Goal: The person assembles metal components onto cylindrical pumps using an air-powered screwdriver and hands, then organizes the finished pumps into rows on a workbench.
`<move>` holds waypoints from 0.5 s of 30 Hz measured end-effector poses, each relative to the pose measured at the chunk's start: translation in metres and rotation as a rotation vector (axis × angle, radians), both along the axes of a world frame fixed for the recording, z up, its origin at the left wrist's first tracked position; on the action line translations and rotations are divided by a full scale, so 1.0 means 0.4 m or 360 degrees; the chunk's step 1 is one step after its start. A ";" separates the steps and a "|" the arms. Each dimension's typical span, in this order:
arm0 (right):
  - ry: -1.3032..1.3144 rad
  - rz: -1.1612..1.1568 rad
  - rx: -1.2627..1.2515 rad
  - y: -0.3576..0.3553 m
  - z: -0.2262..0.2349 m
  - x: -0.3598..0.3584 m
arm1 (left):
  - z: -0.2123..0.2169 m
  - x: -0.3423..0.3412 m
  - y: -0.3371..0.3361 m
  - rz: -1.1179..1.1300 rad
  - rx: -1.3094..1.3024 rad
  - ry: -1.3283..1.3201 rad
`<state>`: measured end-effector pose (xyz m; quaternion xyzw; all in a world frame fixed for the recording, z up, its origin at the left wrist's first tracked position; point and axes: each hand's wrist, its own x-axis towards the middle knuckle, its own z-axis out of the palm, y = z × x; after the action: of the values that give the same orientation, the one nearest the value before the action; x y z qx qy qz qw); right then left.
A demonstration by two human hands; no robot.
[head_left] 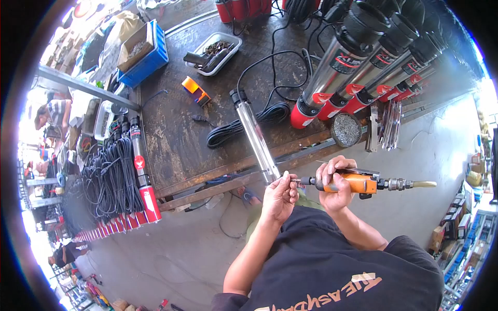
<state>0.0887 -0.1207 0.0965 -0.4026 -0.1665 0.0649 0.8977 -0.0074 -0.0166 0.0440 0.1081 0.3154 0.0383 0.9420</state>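
My right hand [336,185] is wrapped round an orange air screwdriver [360,183], which lies level with its hose fitting to the right and its bit pointing left. My left hand [280,199] pinches at the bit's tip, close to the near end of a shiny steel pump tube [254,136]. Whatever small piece sits between those fingers is too small to make out. The tube rests on the dark workbench [171,140] with its near end past the front edge. A coiled black cable [246,124] lies beside it. Under my right hand is a thin metal strip, partly hidden.
Several steel pumps with red ends [332,78] stand at the right, near a round dish of small parts [346,129]. An orange tape dispenser [196,90], a clear tray [212,52] and a blue crate [145,57] sit farther back. Cabled pumps [150,205] line the left; people are beyond.
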 end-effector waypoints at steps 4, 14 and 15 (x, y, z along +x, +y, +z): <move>-0.0138 0.0073 -0.0071 0.022 -0.028 -0.014 | -0.018 -0.003 0.016 0.0008 -0.0109 0.0129; -0.0609 0.0296 -0.0814 0.052 -0.196 -0.021 | -0.213 0.022 0.053 0.0169 -0.0508 0.0461; -0.0509 0.0223 -0.0761 0.070 -0.211 -0.020 | -0.215 0.024 0.068 0.0181 -0.0573 0.0465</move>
<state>0.0806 -0.0926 0.0122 -0.5954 -0.3133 0.1000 0.7330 0.0020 0.0106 -0.0422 -0.0751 0.4557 0.0184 0.8868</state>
